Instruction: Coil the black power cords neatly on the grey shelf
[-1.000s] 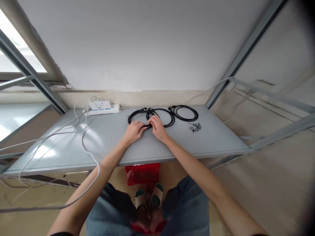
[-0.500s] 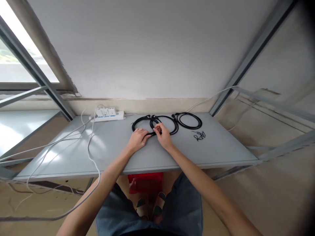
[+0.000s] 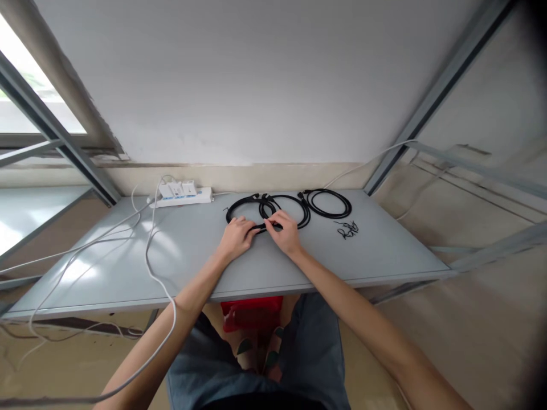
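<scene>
Two overlapping coils of black cable (image 3: pixel 294 204) lie at the back middle of a grey table (image 3: pixel 192 256). My left hand (image 3: pixel 236 236) and my right hand (image 3: pixel 285 230) meet at the near edge of these coils. Both pinch the black cable where the loops cross, fingers curled round it. A third coiled black cable (image 3: pixel 328 203) lies apart, just to the right. A small heap of black twist ties (image 3: pixel 349 230) sits in front of that third coil.
A white power strip (image 3: pixel 182 194) with plugged-in chargers lies at the back left; white cords (image 3: pixel 145 250) trail from it over the table's left side and front edge. Metal frame struts rise at both sides. A red bin (image 3: pixel 250 311) stands under the table.
Both hands stay on the coils with small finger movements. The right thumb and fingers have closed on the cable. The view shifted slightly with my head.
</scene>
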Available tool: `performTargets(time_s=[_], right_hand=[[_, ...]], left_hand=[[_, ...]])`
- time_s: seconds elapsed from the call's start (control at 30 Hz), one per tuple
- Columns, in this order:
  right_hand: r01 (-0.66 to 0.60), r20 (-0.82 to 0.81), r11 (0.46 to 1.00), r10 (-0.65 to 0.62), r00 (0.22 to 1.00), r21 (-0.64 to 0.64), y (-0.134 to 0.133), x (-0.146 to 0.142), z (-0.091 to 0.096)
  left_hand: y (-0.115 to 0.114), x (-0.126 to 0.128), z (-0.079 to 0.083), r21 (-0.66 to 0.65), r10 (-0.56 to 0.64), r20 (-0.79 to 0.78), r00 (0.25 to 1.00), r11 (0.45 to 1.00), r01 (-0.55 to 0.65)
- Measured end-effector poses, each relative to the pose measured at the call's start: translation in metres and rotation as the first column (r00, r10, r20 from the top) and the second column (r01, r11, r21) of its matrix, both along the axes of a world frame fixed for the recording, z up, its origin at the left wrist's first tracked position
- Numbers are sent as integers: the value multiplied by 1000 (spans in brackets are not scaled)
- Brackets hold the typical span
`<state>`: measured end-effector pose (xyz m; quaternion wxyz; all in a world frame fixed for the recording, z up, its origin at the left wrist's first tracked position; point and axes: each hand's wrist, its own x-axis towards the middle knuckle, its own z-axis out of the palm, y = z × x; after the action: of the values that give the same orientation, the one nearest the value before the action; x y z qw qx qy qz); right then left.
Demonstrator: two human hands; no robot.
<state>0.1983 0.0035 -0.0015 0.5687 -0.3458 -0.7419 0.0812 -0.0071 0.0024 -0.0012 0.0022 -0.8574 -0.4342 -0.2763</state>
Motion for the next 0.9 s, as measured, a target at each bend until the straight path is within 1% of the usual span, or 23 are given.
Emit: performTargets(time_s=[0.17, 0.37, 0.47, 0.67, 0.9], right_hand=[[37, 21, 999, -37, 999, 3, 1, -3, -1], [62, 53, 998, -62, 997, 2, -1, -4, -2], [39, 66, 999, -38, 997, -12, 0, -3, -1], [-52, 15, 994, 54, 998, -95, 6, 1, 0], [-63, -25, 989, 60, 998, -137, 8, 0, -2]], left_hand=[[0, 0, 1, -23, 17, 5, 1000, 1000, -17], [-1, 1, 0, -17, 14, 10, 1000, 1000, -14], [-1, 1, 0, -26, 37, 36, 999, 999, -36], [-2, 1, 1, -37, 57, 33, 998, 998, -56], [-2, 3, 2, -22, 39, 13, 999, 999, -39]])
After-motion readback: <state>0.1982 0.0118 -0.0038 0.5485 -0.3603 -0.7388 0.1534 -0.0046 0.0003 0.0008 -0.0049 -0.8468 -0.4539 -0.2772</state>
